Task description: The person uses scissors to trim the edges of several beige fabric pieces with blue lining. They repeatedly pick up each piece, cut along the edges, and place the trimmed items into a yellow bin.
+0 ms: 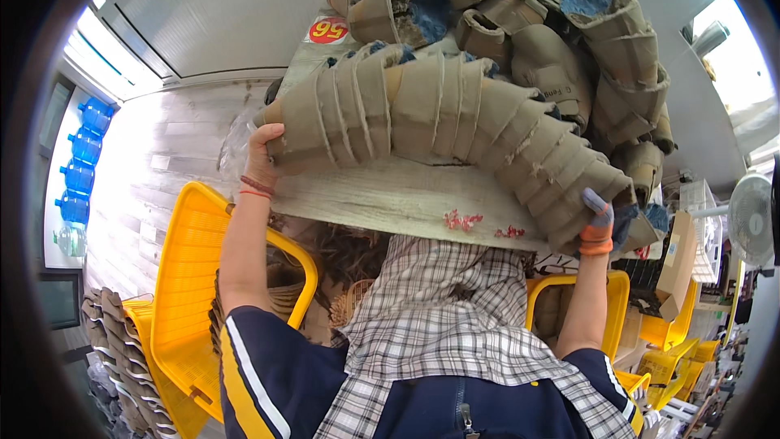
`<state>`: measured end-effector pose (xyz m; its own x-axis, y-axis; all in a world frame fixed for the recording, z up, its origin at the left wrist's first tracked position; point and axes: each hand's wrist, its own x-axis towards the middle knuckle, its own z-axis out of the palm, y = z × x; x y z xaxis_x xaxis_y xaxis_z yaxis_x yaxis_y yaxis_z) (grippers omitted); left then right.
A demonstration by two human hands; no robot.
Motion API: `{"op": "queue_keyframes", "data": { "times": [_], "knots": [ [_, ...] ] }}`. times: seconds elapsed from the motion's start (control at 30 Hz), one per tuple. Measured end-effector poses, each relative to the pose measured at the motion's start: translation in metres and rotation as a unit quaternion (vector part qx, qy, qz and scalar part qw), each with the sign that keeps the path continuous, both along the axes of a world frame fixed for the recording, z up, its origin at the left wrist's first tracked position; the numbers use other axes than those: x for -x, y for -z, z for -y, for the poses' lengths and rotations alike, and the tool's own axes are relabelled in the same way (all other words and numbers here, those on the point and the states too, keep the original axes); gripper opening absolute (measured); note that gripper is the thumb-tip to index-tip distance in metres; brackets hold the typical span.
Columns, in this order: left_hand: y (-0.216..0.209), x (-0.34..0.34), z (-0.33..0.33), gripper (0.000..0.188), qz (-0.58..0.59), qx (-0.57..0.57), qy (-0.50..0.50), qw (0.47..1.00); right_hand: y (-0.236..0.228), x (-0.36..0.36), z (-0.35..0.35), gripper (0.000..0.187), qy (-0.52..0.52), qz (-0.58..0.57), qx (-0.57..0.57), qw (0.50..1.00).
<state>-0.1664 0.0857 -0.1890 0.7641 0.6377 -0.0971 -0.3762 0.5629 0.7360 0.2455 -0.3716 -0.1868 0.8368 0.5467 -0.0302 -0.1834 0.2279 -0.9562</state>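
Where the stack of nested taupe shells (pixel 439 114) lies: across the table (pixel 374 195), beyond the checked apron (pixel 443 317).
Stack's long axis: bowed, running left to right, its crown away from the apron; the left end points left, the right end bends back toward the person's right side.
Left hand (pixel 262 156): grasping the left end.
Right hand (pixel 597 223), orange-and-grey glove (pixel 596 238): fingers against the right end; how firmly, cannot tell.
Table's far side: loose shells (pixel 552 73), heaped.
Near edge: red-and-white scraps (pixel 463 219).
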Motion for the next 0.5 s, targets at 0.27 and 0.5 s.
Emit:
{"op": "queue_keyframes", "data": {
  "times": [0.27, 0.5],
  "knots": [
    [-0.007, 0.019, 0.011, 0.066, -0.015, 0.037, -0.027, 0.999, 0.034, -0.033, 0.009, 0.059, -0.051, -0.085, -0.042, 0.994],
    [-0.018, 0.009, 0.002, 0.064, -0.081, -0.063, -0.074, 0.992, 0.027, -0.041, -0.001, 0.068, -0.151, -0.12, -0.077, 0.978]
  ]
}}
